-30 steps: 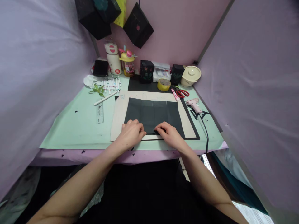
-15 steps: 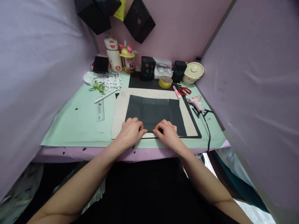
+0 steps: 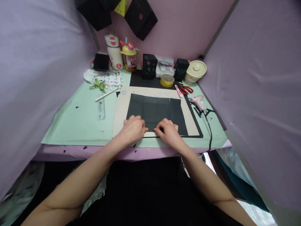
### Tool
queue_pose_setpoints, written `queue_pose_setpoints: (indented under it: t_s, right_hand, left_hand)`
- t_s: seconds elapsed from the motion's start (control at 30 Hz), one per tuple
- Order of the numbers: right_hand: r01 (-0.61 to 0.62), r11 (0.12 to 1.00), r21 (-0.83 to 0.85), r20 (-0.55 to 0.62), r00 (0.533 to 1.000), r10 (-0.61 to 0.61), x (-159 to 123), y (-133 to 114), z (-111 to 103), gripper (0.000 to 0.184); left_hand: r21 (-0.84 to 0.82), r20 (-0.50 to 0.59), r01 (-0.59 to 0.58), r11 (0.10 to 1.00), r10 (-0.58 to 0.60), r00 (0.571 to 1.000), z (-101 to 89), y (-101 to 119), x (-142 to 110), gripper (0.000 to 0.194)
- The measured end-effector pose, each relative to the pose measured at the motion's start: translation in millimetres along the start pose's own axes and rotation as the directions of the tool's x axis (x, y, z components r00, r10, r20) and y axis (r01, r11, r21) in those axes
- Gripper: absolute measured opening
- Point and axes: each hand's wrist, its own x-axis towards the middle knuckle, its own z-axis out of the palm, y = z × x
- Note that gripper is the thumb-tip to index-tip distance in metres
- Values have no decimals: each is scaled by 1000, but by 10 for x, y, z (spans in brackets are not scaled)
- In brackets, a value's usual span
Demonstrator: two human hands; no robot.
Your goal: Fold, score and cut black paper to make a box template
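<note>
In the head view, your left hand [image 3: 134,128] and right hand [image 3: 167,130] have fingers curled at the near, six-o'clock edge of the black sheet [image 3: 156,111]; you can't tell whether either pinches it. The sheet lies on the pale board [image 3: 119,116], with the glue gun [image 3: 198,102] toward two o'clock and the ruler [image 3: 101,110] toward ten.

Your fingers hide parts of the black paper's [image 3: 155,110] near edge; print on the ruler [image 3: 101,110], beyond your left hand [image 3: 135,128], is too small to read.
</note>
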Motion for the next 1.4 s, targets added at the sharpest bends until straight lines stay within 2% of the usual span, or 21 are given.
queue_pose_setpoints:
  t_s: [0.57, 0.83, 0.9, 0.93, 1.0, 1.03, 1.1, 1.17, 1.23, 1.33, 1.4]
  right_hand:
    - [-1, 1000, -6, 9, 1000, 1, 22, 14, 8, 19]
    - [-16, 999, 43, -31, 999, 17, 10, 26, 0, 10]
    - [-17, 999, 45, -29, 999, 18, 11, 29, -1, 10]
    - [-19, 999, 44, -30, 999, 21, 11, 32, 2, 9]
    - [-16, 999, 41, -35, 999, 17, 11, 37, 15, 9]
    - [-10, 999, 38, -39, 999, 11, 10, 39, 23, 8]
    - [4, 1000, 31, -51, 999, -3, 4, 38, 34, 8]
    - [21, 999, 28, -55, 998, -19, -12, 33, 26, 8]
    - [53, 998, 42, -63, 997, -50, -37, 33, -10, 7]
    - [197, 978, 71, -100, 977, -189, -83, 72, -96, 13]
    - [321, 945, 59, -109, 943, -314, -106, 130, -151, 20]
  left_hand:
    - [56, 15, 12, 998, -13, 1000, -13, 14, 24, 26]
    - [-19, -92, 73, 997, -74, 993, 25, -142, -32, 10]
    - [-57, -177, -5, 998, -5, 984, 69, -187, -71, 10]
    - [-71, -240, -87, 994, 68, 968, 107, -201, -96, 14]
    - [-46, -361, -295, 954, 260, 896, 211, -213, -153, 23]
    - [-8, -394, -389, 921, 354, 848, 271, -213, -181, 26]
    - [80, -408, -504, 860, 489, 771, 385, -212, -226, 28]
    - [145, -403, -538, 830, 546, 734, 463, -211, -249, 29]
    - [197, -397, -536, 821, 567, 722, 489, -206, -256, 29]
    - [295, -367, -507, 810, 586, 722, 460, -180, -269, 28]
    - [354, -333, -478, 804, 585, 739, 435, -153, -295, 28]
